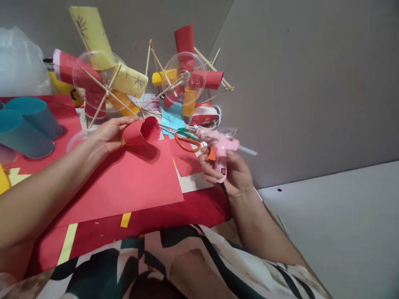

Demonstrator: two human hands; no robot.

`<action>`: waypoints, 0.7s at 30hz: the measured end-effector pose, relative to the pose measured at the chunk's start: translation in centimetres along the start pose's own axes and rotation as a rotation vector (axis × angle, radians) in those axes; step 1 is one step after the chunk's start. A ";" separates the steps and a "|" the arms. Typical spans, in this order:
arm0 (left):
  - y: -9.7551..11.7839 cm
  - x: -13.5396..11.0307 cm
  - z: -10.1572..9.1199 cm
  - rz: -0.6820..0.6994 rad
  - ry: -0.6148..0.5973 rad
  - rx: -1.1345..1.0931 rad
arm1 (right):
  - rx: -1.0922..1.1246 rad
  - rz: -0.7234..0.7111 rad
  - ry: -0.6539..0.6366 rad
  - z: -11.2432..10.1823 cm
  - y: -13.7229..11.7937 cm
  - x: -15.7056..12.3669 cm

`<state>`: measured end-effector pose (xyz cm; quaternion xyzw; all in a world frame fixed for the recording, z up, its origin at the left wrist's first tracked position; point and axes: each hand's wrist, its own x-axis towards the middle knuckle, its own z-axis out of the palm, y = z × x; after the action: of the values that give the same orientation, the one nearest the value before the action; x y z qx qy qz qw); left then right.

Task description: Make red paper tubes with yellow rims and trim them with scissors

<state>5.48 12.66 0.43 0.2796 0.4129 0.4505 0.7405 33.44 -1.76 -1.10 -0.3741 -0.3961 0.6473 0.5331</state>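
My left hand [109, 133] is closed around a red paper tube [141, 131], holding it on its side just above a large red paper sheet [131, 182]. My right hand [232, 172] grips a pink glue gun [220, 147] by its handle, with the clear glue stick jutting out to the right. The gun's nozzle points left toward the tube but stays a short way off from it. Orange and green scissors [187, 139] lie between the two hands.
Two wheel models of paper tubes, skewers and clear discs stand at the back, one left [99, 79] and one right [185, 79]. Teal paper tubes [28, 124] lie at the far left. A grey wall rises behind and to the right. My patterned garment fills the bottom.
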 end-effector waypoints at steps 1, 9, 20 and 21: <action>0.0 0.0 0.0 -0.006 -0.009 0.007 | 0.018 0.062 -0.054 0.3 0.4 -0.1; -0.1 0.7 -1.1 0.036 -0.045 0.029 | -0.130 -0.270 -0.008 4.1 -2.3 0.2; -1.3 -1.1 1.0 0.183 -0.040 0.197 | -0.395 -0.387 0.148 3.6 3.6 4.1; -1.7 -1.4 1.2 0.192 -0.045 0.206 | -0.421 -0.371 0.156 3.4 3.7 4.1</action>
<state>6.88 10.61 0.20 0.4023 0.4117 0.4681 0.6705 28.27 1.43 -3.29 -0.4464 -0.5410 0.4116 0.5820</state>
